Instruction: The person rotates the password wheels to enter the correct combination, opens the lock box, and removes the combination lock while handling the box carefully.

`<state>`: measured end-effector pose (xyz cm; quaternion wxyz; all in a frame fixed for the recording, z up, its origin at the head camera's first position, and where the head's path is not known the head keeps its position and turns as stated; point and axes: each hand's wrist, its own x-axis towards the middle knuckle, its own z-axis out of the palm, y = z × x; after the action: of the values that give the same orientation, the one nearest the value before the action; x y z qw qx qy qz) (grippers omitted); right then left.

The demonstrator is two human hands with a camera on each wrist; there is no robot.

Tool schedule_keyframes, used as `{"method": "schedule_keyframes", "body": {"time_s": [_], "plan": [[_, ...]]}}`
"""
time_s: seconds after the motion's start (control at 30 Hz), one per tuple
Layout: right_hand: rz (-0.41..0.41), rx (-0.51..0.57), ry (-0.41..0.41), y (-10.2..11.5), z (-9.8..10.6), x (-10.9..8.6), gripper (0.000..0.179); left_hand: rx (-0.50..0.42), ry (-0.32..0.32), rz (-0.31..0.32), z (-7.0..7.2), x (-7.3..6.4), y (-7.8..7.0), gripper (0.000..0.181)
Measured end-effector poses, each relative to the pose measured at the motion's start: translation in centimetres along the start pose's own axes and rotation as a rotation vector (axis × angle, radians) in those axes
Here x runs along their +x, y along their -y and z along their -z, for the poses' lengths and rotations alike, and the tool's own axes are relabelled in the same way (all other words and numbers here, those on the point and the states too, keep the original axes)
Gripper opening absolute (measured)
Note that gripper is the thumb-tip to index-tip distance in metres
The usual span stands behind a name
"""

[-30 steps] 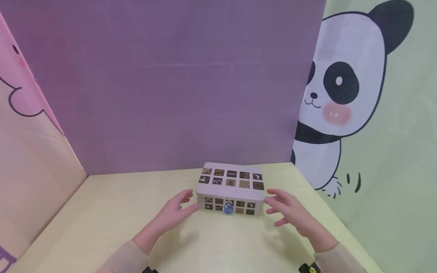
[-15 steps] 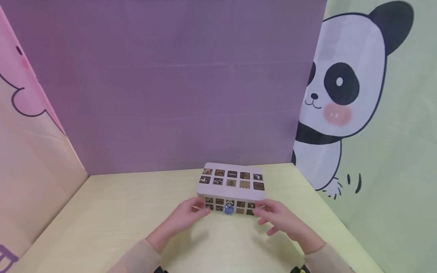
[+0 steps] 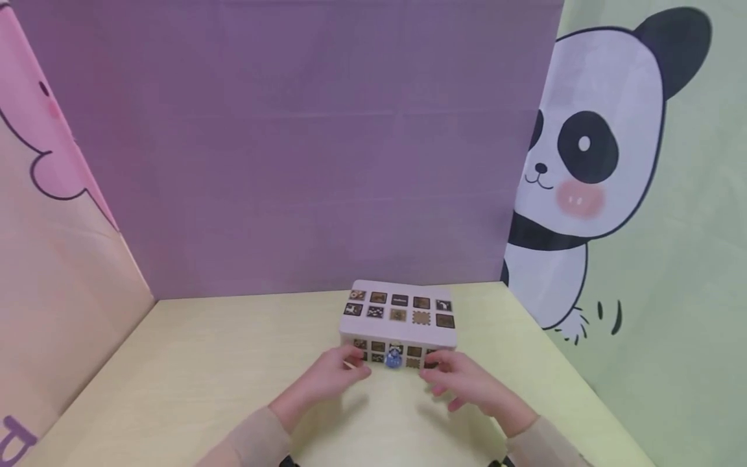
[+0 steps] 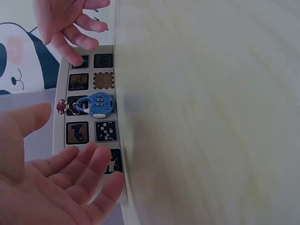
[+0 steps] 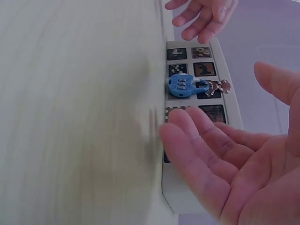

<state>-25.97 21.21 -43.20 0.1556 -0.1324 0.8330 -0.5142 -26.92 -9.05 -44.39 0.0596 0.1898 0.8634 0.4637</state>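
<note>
A white box (image 3: 388, 329) with rows of small brown and black picture squares sits on the table with its lid down. On its front hangs a blue combination padlock (image 4: 101, 105), with number dials, its shackle through a metal clasp (image 5: 218, 87). My left hand (image 3: 335, 374) is in front of the box's left part, fingers relaxed and apart, holding nothing. Opposite it, my right hand (image 3: 467, 384) is before the right part, fingers loosely spread, also holding nothing. The padlock lies between the two hands, touched by neither.
The pale wooden table (image 3: 233, 363) extends around the box. A purple backdrop (image 3: 321, 149) rises behind it. Side panels carry a panda drawing (image 3: 607, 84) at right and a pink cartoon figure (image 3: 58, 175) at left.
Both hands have moved inward from the box's sides to its front, toward the padlock. The box and padlock stay in place; the head view shifts slightly.
</note>
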Motion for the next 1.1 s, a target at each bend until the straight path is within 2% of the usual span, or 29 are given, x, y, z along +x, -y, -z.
{"method": "schedule_keyframes", "body": {"time_s": [0.3,0.77,1.0,1.1], "plan": [[0.009,-0.021,0.033,-0.1,-1.1,0.6,0.076,0.013,0.017,-0.004,-0.8,0.3,-0.4,0.052],[0.033,-0.123,0.076,0.6,-2.0,1.8,0.070,0.042,0.041,0.006,-1.6,1.5,-0.4,0.050],[0.064,-0.159,0.087,0.9,-2.3,2.2,0.064,-0.033,0.078,0.030,-2.1,2.0,-1.0,0.053],[0.062,-0.163,0.090,0.9,-2.4,2.4,0.064,-0.029,0.084,0.041,-2.1,2.1,-1.1,0.053]]}}
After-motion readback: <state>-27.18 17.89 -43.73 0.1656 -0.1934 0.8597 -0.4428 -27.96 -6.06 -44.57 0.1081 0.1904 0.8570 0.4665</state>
